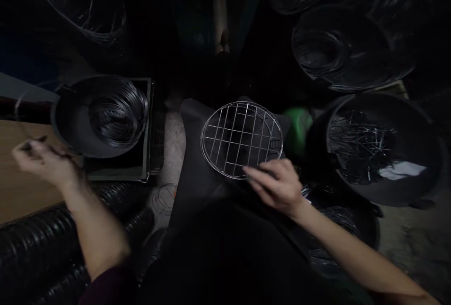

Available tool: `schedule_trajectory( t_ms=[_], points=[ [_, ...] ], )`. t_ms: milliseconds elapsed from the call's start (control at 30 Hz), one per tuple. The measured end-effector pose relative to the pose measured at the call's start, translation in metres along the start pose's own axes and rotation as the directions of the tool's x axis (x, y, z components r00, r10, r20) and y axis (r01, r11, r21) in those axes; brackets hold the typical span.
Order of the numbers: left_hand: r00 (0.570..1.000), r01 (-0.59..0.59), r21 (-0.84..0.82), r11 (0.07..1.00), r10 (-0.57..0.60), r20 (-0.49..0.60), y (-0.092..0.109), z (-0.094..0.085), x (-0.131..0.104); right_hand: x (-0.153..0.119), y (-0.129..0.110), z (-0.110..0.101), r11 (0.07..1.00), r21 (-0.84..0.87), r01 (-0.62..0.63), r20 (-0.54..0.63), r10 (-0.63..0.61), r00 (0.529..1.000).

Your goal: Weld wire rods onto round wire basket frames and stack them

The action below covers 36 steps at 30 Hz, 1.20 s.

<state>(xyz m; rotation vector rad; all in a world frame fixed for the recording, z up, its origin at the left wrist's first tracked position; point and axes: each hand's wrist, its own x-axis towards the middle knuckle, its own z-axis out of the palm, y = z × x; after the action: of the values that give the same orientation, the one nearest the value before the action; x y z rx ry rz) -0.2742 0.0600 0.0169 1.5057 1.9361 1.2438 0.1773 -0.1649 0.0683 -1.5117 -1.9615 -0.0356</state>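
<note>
In the head view, the round wire rack point(230, 143) lies at the middle on dark cloth point(192, 154) over the person's lap, its bars crossing in a grid inside a rim; the clock directions below are taken from it. The right hand point(276, 185) is at 5 o'clock, fingers curled together with their tips at the rack's near rim; whether they clamp the rim cannot be told. The left hand point(47, 161), blurred, is well apart at 9 o'clock above a wooden surface point(31, 187), fingers bent about a dark piece point(33, 143) too smeared to name, so its grip cannot be told. Also toward 9 o'clock, nearer the rack, a black basin point(72, 124) set on a crate point(151, 131) holds a wire coil point(121, 110). At 3 o'clock a green object point(299, 126) sits just beside the cloth, and beyond it a wide dark basin point(419, 136) holds loose wire pieces point(366, 138) and a white slip point(403, 170). Another coil point(319, 53) lies toward 2 o'clock, and a small wire ring point(164, 199) toward 8 o'clock, near the cloth's edge.
</note>
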Motion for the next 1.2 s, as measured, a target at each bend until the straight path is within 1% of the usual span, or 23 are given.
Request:
schedule_trajectory(
  t_ms=[33, 67, 100, 133, 167, 200, 233, 267, 300, 333, 400, 500, 567, 633, 700, 767, 833, 900, 933, 1000, 1067, 1133, 1200],
  points=[
    [0.992, -0.060, -0.123, 0.991, 0.045, -0.116, 0.014, 0.015, -0.008, 0.005, 0.001, -0.005, 0.993, 0.035, -0.111, -0.034, 0.113, 0.993],
    [0.991, -0.083, -0.258, 0.962, 0.052, -0.124, 0.028, 0.036, -0.017, 0.011, 0.002, -0.008, 0.967, 0.094, -0.235, -0.040, 0.240, 0.970],
    [0.999, -0.033, -0.380, 0.925, 0.035, -0.002, 0.043, 0.062, -0.029, 0.018, 0.003, -0.011, 0.917, 0.176, -0.358, -0.007, 0.365, 0.931],
    [0.987, 0.055, -0.463, 0.885, 0.022, 0.159, 0.057, 0.090, -0.041, 0.026, 0.004, -0.012, 0.840, 0.276, -0.467, 0.064, 0.468, 0.881],
    [0.957, 0.119, -0.503, 0.856, 0.036, 0.288, 0.071, 0.118, -0.054, 0.032, 0.004, -0.013, 0.743, 0.380, -0.551, 0.156, 0.536, 0.830],
    [0.911, 0.161, -0.513, 0.843, 0.073, 0.406, 0.083, 0.145, -0.066, 0.038, 0.005, -0.013, 0.634, 0.472, -0.612, 0.246, 0.572, 0.782],
    [0.849, 0.170, -0.501, 0.849, 0.132, 0.512, 0.095, 0.170, -0.077, 0.042, 0.007, -0.013, 0.529, 0.544, -0.652, 0.315, 0.591, 0.743],
    [0.778, 0.146, -0.477, 0.867, 0.197, 0.597, 0.106, 0.190, -0.086, 0.043, 0.010, -0.012, 0.443, 0.593, -0.672, 0.353, 0.608, 0.712],
    [0.703, 0.100, -0.456, 0.884, 0.262, 0.661, 0.115, 0.207, -0.093, 0.042, 0.015, -0.012, 0.390, 0.619, -0.682, 0.353, 0.637, 0.685],
    [0.628, 0.043, -0.441, 0.896, 0.319, 0.710, 0.122, 0.220, -0.097, 0.039, 0.021, -0.012, 0.370, 0.623, -0.690, 0.324, 0.681, 0.657],
    [0.494, -0.056, -0.431, 0.901, 0.400, 0.772, 0.131, 0.235, -0.100, 0.027, 0.035, -0.011, 0.404, 0.565, -0.720, 0.205, 0.776, 0.596],
    [0.323, -0.105, -0.435, 0.894, 0.444, 0.836, 0.134, 0.242, -0.094, 0.000, 0.054, -0.005, 0.476, 0.383, -0.791, 0.026, 0.851, 0.525],
    [0.238, -0.109, -0.438, 0.892, 0.451, 0.860, 0.134, 0.242, -0.090, -0.016, 0.061, 0.002, 0.483, 0.281, -0.829, -0.029, 0.868, 0.495],
    [0.192, -0.121, -0.439, 0.890, 0.455, 0.870, 0.134, 0.241, -0.087, -0.028, 0.065, 0.013, 0.468, 0.255, -0.846, -0.027, 0.878, 0.477],
    [0.183, -0.152, -0.424, 0.893, 0.447, 0.876, 0.136, 0.241, -0.085, -0.035, 0.068, 0.023, 0.441, 0.296, -0.847, 0.026, 0.883, 0.468],
    [0.197, -0.188, -0.400, 0.897, 0.433, 0.880, 0.137, 0.242, -0.084, -0.039, 0.070, 0.029, 0.423, 0.335, -0.842, 0.085, 0.876, 0.474],
    [0.232, -0.220, -0.380, 0.898, 0.427, 0.874, 0.137, 0.243, -0.086, -0.043, 0.072, 0.031, 0.462, 0.293, -0.837, 0.098, 0.857, 0.506],
    [0.279, -0.241, -0.380, 0.893, 0.438, 0.854, 0.133, 0.245, -0.090, -0.048, 0.071, 0.028, 0.528, 0.175, -0.831, 0.120, 0.826, 0.550],
    [0.304, -0.248, -0.386, 0.889, 0.449, 0.840, 0.130, 0.247, -0.092, -0.051, 0.070, 0.026, 0.557, 0.110, -0.823, 0.153, 0.809, 0.567],
    [0.341, -0.258, -0.403, 0.878, 0.473, 0.812, 0.123, 0.250, -0.095, -0.057, 0.066, 0.023, 0.592, 0.026, -0.806, 0.234, 0.780, 0.580],
    [0.379, -0.277, -0.406, 0.871, 0.487, 0.787, 0.117, 0.253, -0.099, -0.064, 0.062, 0.024, 0.602, 0.015, -0.798, 0.284, 0.763, 0.581],
    [0.404, -0.306, -0.386, 0.870, 0.486, 0.775, 0.113, 0.255, -0.101, -0.070, 0.057, 0.029, 0.586, 0.042, -0.809, 0.249, 0.778, 0.576],
    [0.403, -0.329, -0.361, 0.873, 0.475, 0.782, 0.112, 0.256, -0.104, -0.077, 0.048, 0.036, 0.567, 0.046, -0.823, 0.120, 0.815, 0.568]
  ],
)
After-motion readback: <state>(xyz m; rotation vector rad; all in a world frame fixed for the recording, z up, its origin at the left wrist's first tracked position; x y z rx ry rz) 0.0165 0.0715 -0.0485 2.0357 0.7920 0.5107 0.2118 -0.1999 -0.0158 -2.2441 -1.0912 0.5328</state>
